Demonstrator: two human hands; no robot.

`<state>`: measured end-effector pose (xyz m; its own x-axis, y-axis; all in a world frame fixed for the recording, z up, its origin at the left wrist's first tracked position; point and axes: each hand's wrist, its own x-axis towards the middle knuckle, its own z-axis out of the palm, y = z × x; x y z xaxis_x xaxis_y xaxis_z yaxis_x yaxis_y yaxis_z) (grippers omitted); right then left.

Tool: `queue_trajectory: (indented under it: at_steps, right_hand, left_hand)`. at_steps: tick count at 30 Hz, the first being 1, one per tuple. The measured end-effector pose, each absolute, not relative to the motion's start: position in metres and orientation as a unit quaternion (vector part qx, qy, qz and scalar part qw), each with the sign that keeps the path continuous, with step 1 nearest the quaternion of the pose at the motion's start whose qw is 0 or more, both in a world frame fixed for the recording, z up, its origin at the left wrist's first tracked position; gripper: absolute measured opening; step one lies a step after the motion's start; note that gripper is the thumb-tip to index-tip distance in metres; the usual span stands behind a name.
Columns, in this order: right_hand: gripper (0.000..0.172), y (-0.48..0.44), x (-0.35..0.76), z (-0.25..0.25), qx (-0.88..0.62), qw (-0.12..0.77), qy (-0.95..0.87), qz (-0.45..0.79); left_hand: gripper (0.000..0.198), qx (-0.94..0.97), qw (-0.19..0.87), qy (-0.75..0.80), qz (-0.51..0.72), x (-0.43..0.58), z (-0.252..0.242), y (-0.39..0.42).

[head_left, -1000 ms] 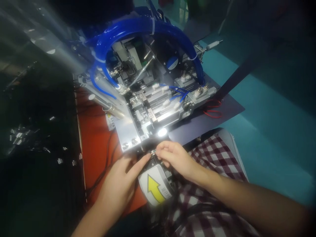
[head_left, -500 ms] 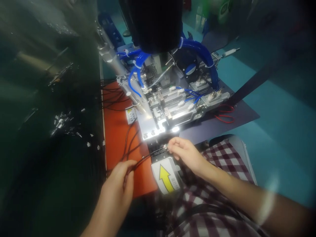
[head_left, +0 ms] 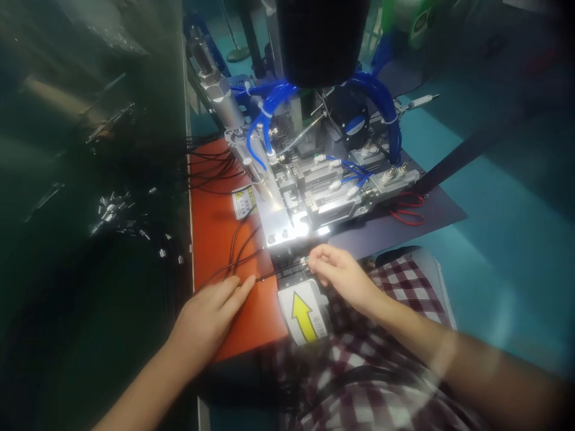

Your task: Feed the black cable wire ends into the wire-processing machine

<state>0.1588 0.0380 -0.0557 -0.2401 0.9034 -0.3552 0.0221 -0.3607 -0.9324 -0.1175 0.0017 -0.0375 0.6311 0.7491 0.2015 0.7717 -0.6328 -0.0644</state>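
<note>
A thin black cable runs between my two hands just in front of the machine's lit metal edge. My left hand lies low over the orange surface, its thumb and fingers closed on the cable. My right hand pinches the cable's far end, where a small shiny metal piece shows at the fingertips. That piece is partly hidden, and its kind is too small to make out. Right below it is a white label with a yellow arrow.
The metal machine with blue air tubes stands ahead. More black cables cross the orange board. On the dark surface at left lie several small shiny metal pieces. Red wire hangs at right.
My left hand has shifted a little left and flattened toward the orange board. The right hand stays nearly in place with its pinch. The view has tilted slightly, and another cable shows above my left hand.
</note>
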Motion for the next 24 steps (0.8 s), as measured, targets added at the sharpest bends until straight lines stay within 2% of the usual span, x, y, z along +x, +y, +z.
queue_trajectory:
  at_steps: [2, 4, 6, 9, 12, 15, 24]
  right_hand:
    - [0.014, 0.033, 0.163, -0.053, -0.537, 0.348, -0.531, 0.556]
    - [0.024, 0.028, 0.166, -0.047, -0.529, 0.346, -0.657, 0.411]
    - [0.035, 0.026, 0.168, -0.040, -0.480, 0.296, -0.773, 0.292]
    - [0.039, 0.030, 0.167, -0.028, -0.441, 0.188, -0.858, 0.184]
    - [0.037, 0.040, 0.164, -0.017, -0.410, 0.100, -0.897, 0.130]
    - [0.032, 0.045, 0.163, -0.009, -0.377, 0.053, -0.918, 0.108]
    - [0.037, 0.048, 0.155, -0.010, -0.372, 0.096, -0.915, 0.119]
  left_hand:
    - [0.047, -0.892, 0.065, -0.439, -0.088, -0.117, -0.041, 0.002]
    - [0.047, -0.886, 0.049, -0.451, -0.096, -0.118, -0.044, 0.002]
    - [0.047, -0.883, 0.024, -0.458, -0.099, -0.118, -0.045, 0.002]
    - [0.046, -0.879, -0.004, -0.464, -0.108, -0.117, -0.044, 0.003]
    - [0.043, -0.881, 0.003, -0.459, -0.117, -0.115, -0.040, 0.005]
    - [0.041, -0.882, 0.001, -0.451, -0.133, -0.112, -0.037, 0.006]
    - [0.035, -0.869, -0.064, -0.463, -0.163, -0.110, -0.028, 0.008]
